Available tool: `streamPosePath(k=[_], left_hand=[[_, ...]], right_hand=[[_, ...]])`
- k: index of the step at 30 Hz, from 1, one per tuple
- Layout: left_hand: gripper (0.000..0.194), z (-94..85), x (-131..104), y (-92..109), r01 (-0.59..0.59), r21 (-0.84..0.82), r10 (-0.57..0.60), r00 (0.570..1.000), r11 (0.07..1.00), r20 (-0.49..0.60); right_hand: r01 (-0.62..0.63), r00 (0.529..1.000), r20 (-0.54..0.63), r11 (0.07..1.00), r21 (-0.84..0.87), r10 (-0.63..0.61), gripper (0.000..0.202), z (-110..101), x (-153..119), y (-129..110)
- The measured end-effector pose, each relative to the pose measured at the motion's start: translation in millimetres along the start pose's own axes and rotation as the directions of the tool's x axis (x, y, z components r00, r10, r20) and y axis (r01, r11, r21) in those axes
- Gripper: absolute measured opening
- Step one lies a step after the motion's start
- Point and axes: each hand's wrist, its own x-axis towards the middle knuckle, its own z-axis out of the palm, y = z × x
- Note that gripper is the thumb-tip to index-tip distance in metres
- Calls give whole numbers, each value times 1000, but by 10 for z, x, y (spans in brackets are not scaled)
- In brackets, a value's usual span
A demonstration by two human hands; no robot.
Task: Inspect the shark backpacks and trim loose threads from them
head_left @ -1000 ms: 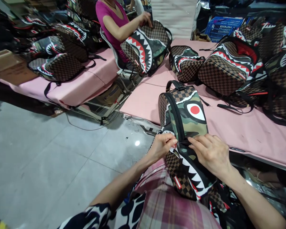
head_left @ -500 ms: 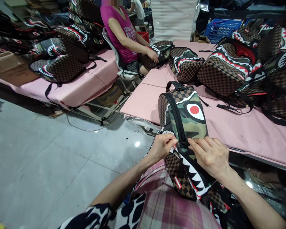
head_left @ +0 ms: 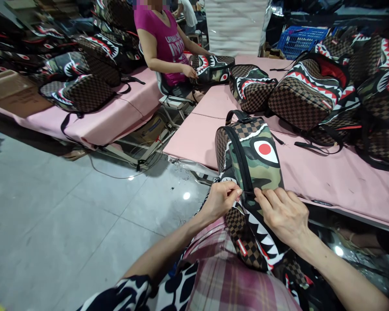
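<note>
A backpack (head_left: 262,175) in camouflage and brown check, with a red-and-white eye and shark teeth, leans from my lap onto the table edge. Its black zipper (head_left: 241,157) runs down the side facing me. At the zipper's lower end my left hand (head_left: 224,198) is closed in a pinch; what lies between its fingertips is too small to make out. Just to the right, my right hand (head_left: 283,214) is closed, thumb and curled fingers gripping the backpack's front beside the zipper. A narrow gap separates the two hands.
Several similar backpacks (head_left: 304,97) lie on the pink table (head_left: 337,181) ahead and right. Across it a seated person (head_left: 164,47) handles another backpack (head_left: 210,67). A second pink table (head_left: 113,114) with bags and a cardboard box (head_left: 22,95) stands left. A blue crate (head_left: 301,41) is behind.
My right hand has shifted very slightly left and down; my left hand and the backpack stay nearly still. The seated person has turned their backpack and leaned back.
</note>
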Motion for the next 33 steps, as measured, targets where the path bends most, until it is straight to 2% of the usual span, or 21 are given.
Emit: streamPosePath(k=[6, 12, 22, 24, 26, 28, 29, 31, 33], left_hand=[[20, -11, 15, 26, 3, -25, -3, 1000, 1000, 5], [20, -13, 21, 17, 23, -51, -22, 1000, 998, 15], [20, -1, 29, 26, 50, -48, -49, 999, 998, 25], [20, -4, 30, 13, 45, -51, -44, 999, 998, 26], [20, -10, 24, 2, 42, -63, -40, 999, 997, 28], [20, -5, 3, 5, 36, -68, -35, 999, 997, 24], [19, 6, -13, 12, 27, -54, -27, 1000, 998, 7], [19, 43, -46, 38, 1, 20, 0, 999, 1000, -47], [19, 83, -67, 66, -12, 133, 26, 995, 991, -101]], right_hand=[[-41, 997, -64, 994, 99, 47, 13, 64, 19, 61], [-105, 992, -46, 980, 172, 114, 12, 84, -28, 104], [-45, 998, -46, 991, 127, 51, 14, 78, -31, 70], [-77, 996, -21, 973, 216, 84, 14, 92, -39, 95], [-182, 982, 34, 879, 441, 186, 14, 122, -63, 152], [-337, 932, 134, 669, 662, 337, 16, 166, -100, 225], [-416, 887, 197, 541, 731, 417, 17, 191, -121, 259], [-542, 768, 313, 305, 783, 559, 21, 236, -159, 304], [-607, 670, 402, 149, 781, 624, 26, 267, -182, 313]])
